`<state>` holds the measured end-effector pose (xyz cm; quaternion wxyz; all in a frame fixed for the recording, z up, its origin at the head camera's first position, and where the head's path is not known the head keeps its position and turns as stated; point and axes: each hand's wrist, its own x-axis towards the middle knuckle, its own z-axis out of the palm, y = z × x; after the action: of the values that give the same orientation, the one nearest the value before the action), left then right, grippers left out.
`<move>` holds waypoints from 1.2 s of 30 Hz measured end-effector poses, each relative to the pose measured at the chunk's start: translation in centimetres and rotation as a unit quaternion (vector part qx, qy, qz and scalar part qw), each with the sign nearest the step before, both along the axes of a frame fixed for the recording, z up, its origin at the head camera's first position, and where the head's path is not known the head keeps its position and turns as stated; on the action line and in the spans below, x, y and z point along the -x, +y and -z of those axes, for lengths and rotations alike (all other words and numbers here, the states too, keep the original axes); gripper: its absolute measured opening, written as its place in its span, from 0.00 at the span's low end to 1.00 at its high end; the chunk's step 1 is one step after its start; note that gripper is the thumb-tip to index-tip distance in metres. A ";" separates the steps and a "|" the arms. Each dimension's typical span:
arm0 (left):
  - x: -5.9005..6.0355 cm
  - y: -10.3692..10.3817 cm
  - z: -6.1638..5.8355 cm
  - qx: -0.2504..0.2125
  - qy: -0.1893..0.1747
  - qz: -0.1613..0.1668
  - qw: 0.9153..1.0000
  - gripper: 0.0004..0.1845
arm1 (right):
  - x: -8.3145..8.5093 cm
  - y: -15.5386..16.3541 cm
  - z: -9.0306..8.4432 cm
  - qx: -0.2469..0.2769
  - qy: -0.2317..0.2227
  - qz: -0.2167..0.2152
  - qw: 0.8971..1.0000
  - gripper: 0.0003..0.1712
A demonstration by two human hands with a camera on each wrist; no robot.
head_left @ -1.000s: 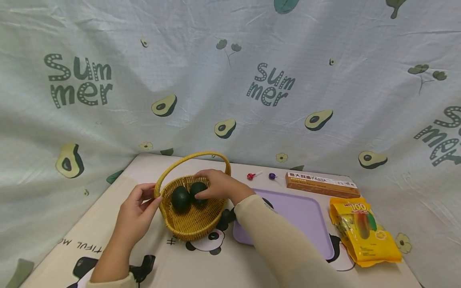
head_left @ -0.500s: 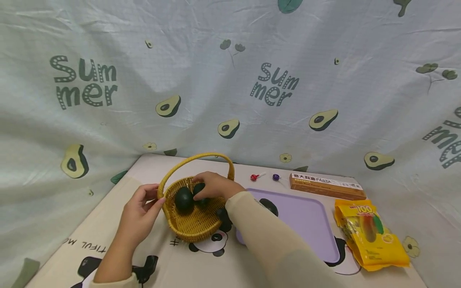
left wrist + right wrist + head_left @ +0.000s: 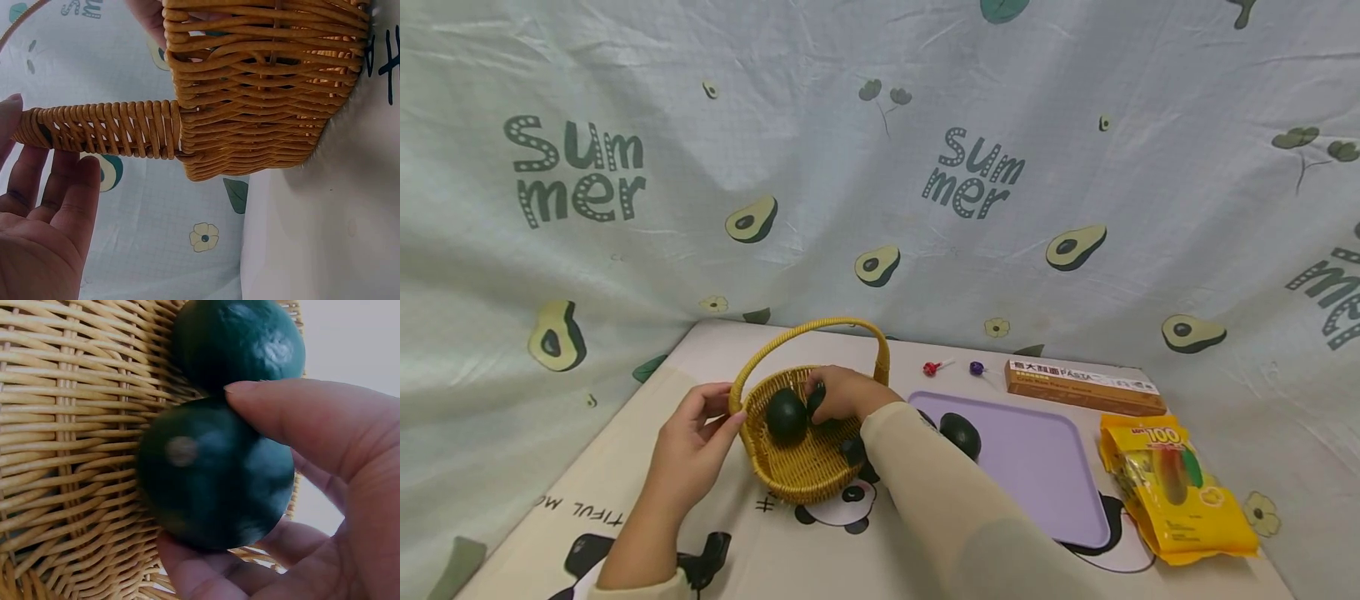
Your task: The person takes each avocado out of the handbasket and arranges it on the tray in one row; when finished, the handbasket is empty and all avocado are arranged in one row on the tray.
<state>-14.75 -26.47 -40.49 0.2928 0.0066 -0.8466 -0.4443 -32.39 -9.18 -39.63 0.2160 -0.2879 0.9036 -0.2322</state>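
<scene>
Since the earlier frames the right hand [image 3: 842, 392] has been drawn slightly toward the near wall of the wicker basket [image 3: 790, 475], and more of the dark fruit on the tray [image 3: 961, 433] is uncovered. One dark green fruit [image 3: 215, 475] is gripped by the curled fingers and thumb of the right hand inside the basket; a second green fruit [image 3: 786, 414] lies touching it. The basket's rim, at the foot of the handle [image 3: 100, 128], is touched by the relaxed fingers of the left hand [image 3: 692, 442]. A purple tray [image 3: 1037, 467] lies just right of the basket, with two lollipops [image 3: 934, 367], a pasta box [image 3: 1082, 385] and a yellow bag [image 3: 1172, 487] farther right.
</scene>
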 end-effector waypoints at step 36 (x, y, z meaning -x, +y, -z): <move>0.2 -0.1 0.0 0.005 0.005 0.002 1.000 0.20 | -2.8 7.5 -5.8 0.126 0.077 -0.144 0.979 0.25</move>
<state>-14.91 -26.58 -40.51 0.2958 0.0010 -0.8474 -0.4410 -29.58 -1.64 -33.88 0.1390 -0.4569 0.8303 -0.2874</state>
